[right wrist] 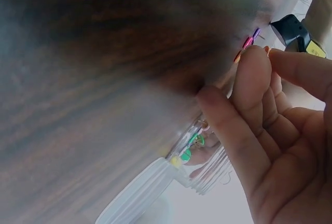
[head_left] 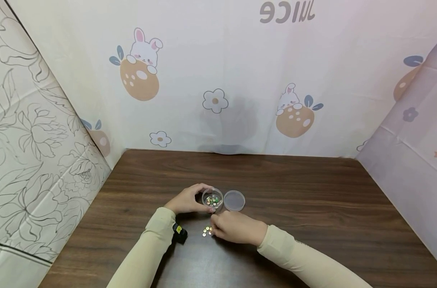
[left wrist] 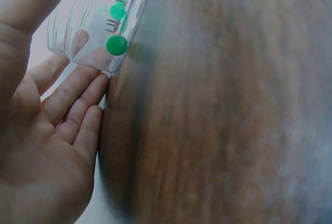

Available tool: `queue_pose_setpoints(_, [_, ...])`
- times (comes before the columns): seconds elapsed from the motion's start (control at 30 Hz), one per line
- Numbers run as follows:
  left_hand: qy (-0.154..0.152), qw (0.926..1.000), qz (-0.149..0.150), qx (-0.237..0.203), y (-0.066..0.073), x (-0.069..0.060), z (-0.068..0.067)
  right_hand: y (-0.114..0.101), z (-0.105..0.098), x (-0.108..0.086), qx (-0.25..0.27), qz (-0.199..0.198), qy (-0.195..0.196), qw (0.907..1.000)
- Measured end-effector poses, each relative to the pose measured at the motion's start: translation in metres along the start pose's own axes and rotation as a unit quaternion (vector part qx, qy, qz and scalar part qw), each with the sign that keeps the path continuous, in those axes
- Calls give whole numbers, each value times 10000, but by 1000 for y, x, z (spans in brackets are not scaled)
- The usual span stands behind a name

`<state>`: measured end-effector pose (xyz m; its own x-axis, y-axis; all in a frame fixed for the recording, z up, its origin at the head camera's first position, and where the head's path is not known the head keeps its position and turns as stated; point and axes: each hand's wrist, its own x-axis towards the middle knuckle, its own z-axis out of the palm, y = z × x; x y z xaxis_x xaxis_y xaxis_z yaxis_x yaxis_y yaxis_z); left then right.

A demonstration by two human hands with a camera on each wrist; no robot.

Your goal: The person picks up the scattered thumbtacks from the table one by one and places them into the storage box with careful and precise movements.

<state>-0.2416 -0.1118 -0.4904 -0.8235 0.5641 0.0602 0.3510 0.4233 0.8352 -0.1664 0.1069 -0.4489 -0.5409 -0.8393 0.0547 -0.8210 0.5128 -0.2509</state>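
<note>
1. Clear plastic is the material of the round container (head_left: 203, 199), which stands upright on the brown table (head_left: 294, 180).
2. The left hand (head_left: 189, 200) grips this container from its left side, with thumb and fingers spread around the wall.
3. Inside the container lie several tacks (left wrist: 116, 45); green heads and one dark head are seen through its wall.
4. Just to the right of the container lies a round, translucent lid (head_left: 234, 200).
5. The right hand (head_left: 236, 227) is on the near side of the container; its thumb and a fingertip, almost closed together, pinch an orange tack (right wrist: 267, 51).
6. Beside these fingertips, also nearer than the container, lie loose tacks (head_left: 207, 228).
</note>
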Motion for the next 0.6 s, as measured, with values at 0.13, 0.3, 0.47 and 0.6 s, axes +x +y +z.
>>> queue_pose_setpoints(0.13, [-32,10000,21,4,0,-1,-1,2,-3,1,155,27,123,9998])
queue_pose_setpoints(0.3, [-52,10000,30,55,0,-1,-1,8,-8,2,418,171,260,9986])
queue_pose_setpoints(0.47, [-48,9999,32,92,-1,-1,-1,16,-14,3,472,287,687,9961])
queue_pose_setpoints(0.6, [-29,9999,-9,133,-1,0,0,23,-18,4,472,317,1072,9926])
